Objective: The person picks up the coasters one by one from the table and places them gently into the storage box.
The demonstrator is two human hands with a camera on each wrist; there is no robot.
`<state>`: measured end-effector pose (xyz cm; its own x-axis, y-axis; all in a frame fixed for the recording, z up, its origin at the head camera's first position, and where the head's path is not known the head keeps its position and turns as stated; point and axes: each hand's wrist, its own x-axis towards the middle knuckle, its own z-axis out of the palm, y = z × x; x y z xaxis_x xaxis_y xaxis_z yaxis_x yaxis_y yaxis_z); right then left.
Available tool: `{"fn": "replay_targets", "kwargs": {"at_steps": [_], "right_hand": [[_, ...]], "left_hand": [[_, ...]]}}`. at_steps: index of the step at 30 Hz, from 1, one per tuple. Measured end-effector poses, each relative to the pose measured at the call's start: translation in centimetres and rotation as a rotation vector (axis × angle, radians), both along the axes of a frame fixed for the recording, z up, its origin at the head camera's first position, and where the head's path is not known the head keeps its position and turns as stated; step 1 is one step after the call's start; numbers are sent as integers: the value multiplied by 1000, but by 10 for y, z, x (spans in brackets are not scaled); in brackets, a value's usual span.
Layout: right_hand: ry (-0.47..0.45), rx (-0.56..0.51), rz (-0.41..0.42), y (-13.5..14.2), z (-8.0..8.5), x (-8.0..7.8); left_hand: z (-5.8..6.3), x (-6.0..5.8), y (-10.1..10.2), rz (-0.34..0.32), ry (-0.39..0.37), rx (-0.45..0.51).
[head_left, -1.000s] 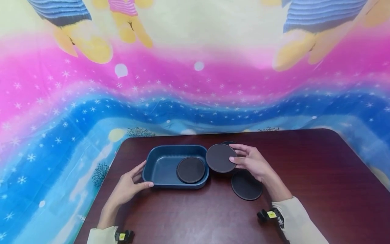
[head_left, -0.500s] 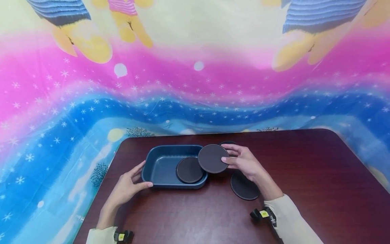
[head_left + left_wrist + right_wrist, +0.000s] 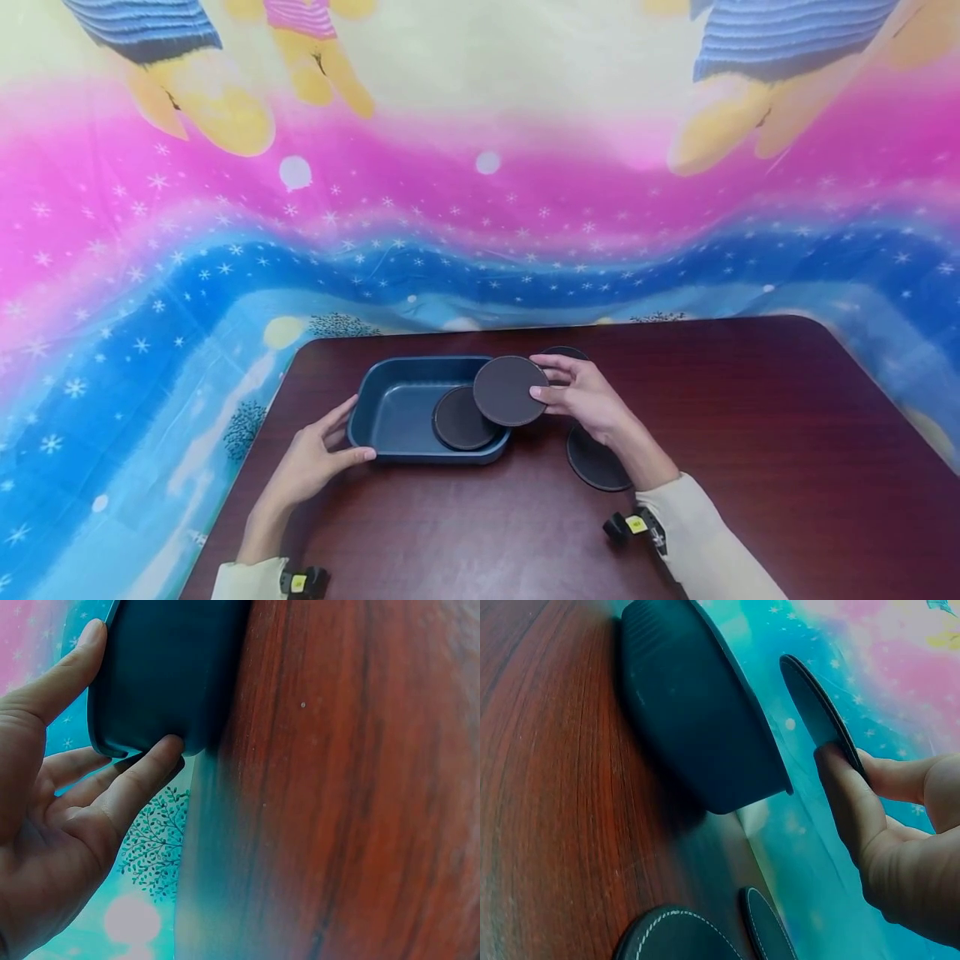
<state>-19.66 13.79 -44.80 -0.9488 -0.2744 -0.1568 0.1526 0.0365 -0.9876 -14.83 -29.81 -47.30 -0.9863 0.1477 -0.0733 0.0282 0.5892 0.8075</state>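
A dark blue rectangular container (image 3: 397, 425) sits on the table, one round dark brown coaster (image 3: 456, 421) lying inside at its right end. My left hand (image 3: 311, 458) holds the container's left end, thumb at the front corner and fingers along the end wall. Between thumb and fingers, my right hand (image 3: 588, 402) pinches a second coaster (image 3: 504, 392) by its right edge. In the head view this coaster overlaps the container's right rim and part of the coaster inside. The right wrist view shows the held coaster (image 3: 817, 709) raised above the rim level, seen nearly edge-on.
Two more coasters lie on the reddish-brown table (image 3: 750, 417) to the right of the container: one (image 3: 592, 461) partly under my right wrist, another (image 3: 566, 352) behind my right fingers. White stitching runs round the near coaster (image 3: 682, 934). A colourful printed cloth (image 3: 450, 208) hangs behind.
My right hand has moved left with the pinched coaster, from beside the container to over its right end. The left hand and the container stay nearly in place.
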Motion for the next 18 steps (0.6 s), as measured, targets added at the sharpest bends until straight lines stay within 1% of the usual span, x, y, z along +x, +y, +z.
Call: {"fn": "replay_targets", "kwargs": {"at_steps": [10,18], "right_hand": [[4,15,19,-11,1,-1],[12,3,42,-22,2,0]], "left_hand": [[1,0,0,-4,-1,4],[1,1,-1,-3,1,3]]}}
